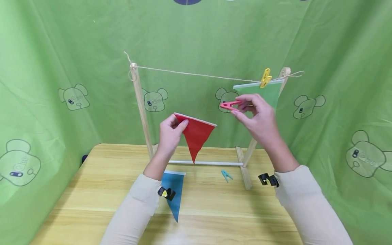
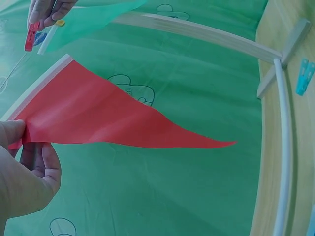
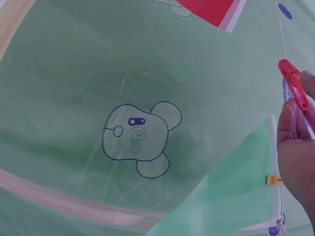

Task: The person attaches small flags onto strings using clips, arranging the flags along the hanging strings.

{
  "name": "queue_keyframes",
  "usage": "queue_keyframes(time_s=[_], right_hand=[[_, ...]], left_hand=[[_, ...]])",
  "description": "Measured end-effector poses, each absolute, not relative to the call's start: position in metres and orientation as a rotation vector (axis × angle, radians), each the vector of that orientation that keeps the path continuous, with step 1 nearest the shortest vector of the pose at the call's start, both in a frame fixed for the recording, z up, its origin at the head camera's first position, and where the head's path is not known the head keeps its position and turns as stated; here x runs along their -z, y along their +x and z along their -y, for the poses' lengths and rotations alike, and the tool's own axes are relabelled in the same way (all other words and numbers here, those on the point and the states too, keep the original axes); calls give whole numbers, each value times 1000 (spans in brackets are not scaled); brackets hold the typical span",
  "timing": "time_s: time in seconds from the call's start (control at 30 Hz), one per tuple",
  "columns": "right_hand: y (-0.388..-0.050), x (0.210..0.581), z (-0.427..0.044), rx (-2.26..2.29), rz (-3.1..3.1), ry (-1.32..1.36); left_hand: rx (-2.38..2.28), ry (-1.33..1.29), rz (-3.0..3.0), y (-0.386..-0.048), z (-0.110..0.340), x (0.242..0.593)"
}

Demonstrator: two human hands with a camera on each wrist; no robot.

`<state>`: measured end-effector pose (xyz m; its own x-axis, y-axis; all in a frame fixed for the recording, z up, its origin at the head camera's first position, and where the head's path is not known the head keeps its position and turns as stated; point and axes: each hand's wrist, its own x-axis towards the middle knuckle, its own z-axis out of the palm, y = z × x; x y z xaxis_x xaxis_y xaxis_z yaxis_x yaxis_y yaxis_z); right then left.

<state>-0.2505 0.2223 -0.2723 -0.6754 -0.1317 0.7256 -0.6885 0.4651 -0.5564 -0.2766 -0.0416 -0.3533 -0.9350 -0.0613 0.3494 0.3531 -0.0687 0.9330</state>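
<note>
My left hand (image 1: 169, 134) pinches a red triangular pennant (image 1: 197, 136) by the left end of its white-edged top, and its tip hangs down. In the left wrist view the thumb and fingers grip the pennant (image 2: 108, 113) at one corner. To the right, my right hand (image 1: 258, 114) holds a red clothespin (image 1: 228, 105) between thumb and fingers, pointing left toward the pennant. Behind that hand a green pennant (image 1: 271, 93) hangs on the string (image 1: 190, 73), fixed by a yellow clothespin (image 1: 265, 78). The red pennant is apart from the string and below it.
A wooden frame with a left post (image 1: 141, 105) and a right post (image 1: 251, 148) carries the string; a white rod (image 1: 211, 163) joins its base. On the table (image 1: 214, 211) lie a blue pennant (image 1: 176, 190), partly behind the left wrist, and a blue clothespin (image 1: 226, 175).
</note>
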Motion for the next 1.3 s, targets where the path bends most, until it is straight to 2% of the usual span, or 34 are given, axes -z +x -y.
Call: queue_keyframes(time_s=[1.3], right_hand=[[-258, 194, -211, -806, 2185, 717]], left_hand=[[2218, -256, 1746, -288, 28, 318]])
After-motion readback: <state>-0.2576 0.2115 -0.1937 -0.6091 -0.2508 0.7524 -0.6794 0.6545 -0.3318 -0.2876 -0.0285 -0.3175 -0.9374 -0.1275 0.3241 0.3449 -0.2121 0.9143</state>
